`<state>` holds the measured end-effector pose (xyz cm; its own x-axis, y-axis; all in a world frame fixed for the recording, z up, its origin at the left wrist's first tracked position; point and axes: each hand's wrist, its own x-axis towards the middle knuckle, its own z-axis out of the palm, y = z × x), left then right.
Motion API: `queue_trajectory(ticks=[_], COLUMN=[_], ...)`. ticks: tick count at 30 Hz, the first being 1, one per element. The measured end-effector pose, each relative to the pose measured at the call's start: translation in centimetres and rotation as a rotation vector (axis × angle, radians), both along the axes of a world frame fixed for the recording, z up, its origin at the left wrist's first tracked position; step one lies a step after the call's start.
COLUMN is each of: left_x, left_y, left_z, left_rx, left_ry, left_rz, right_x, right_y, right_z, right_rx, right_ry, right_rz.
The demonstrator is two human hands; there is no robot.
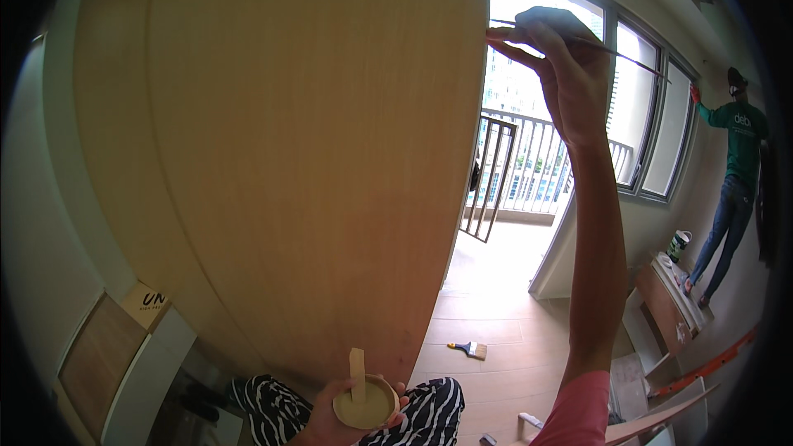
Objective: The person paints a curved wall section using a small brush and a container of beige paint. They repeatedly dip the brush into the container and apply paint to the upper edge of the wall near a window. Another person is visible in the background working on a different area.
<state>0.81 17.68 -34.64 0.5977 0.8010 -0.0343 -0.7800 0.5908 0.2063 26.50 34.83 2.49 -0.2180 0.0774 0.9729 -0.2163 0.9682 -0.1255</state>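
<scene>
My right hand (572,66) is raised high at the free edge of a wood-veneer door panel (314,157). It pinches a thin paintbrush (636,63), whose long handle sticks out to the right; the tip is near the panel's edge, and I cannot tell if it touches. Low in front of my lap, my left hand (320,418) is wrapped round a small round cup (378,413) of beige paint. A flat wooden stick (357,367) stands in the cup, leaning on its rim.
A wide paintbrush (469,350) lies on the tiled floor. At the right, a person in a green shirt (742,136) stands on a wooden bench (681,301) beside a paint can (679,245). Behind the panel is a balcony railing (529,140). Boards and a box (147,306) stand lower left.
</scene>
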Motion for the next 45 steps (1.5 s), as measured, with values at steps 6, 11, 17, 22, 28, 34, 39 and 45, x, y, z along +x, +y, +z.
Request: queue_trajectory(ticks=[6,11,17,22,28,34,39,45], left_x=[-0.2,-0.3,-0.4,0.0,0.1,0.1,0.0,0.1], left_y=[0.1,0.2,0.2,0.0,-0.2,-0.2,0.0,-0.1], left_z=[0.7,0.5,0.4,0.1,0.2,-0.2,-0.3,-0.3], left_rx=[-0.051,-0.095,-0.089,-0.014,-0.080,-0.035,-0.013,-0.056], left_ry=[0.097,0.127,0.115,-0.003,-0.019,-0.011,-0.015,-0.014], left_rz=[-0.014,-0.021,-0.028,0.004,0.012,0.016,-0.012,-0.015], right_x=[0.0,-0.1,0.0,0.0,-0.1,-0.1,-0.3,-0.4], right_y=[0.0,0.0,0.1,0.1,-0.2,-0.1,-0.3,-0.2], right_z=[-0.1,-0.2,-0.2,-0.1,-0.3,-0.7,-0.7,-0.8], right_rx=[0.023,0.014,0.032,0.037,0.023,0.017,0.045,0.029], right_ry=[-0.008,-0.001,-0.009,-0.005,-0.007,-0.020,-0.033,-0.004], right_rz=[-0.067,-0.037,-0.036,-0.036,-0.049,-0.079,-0.073,-0.050])
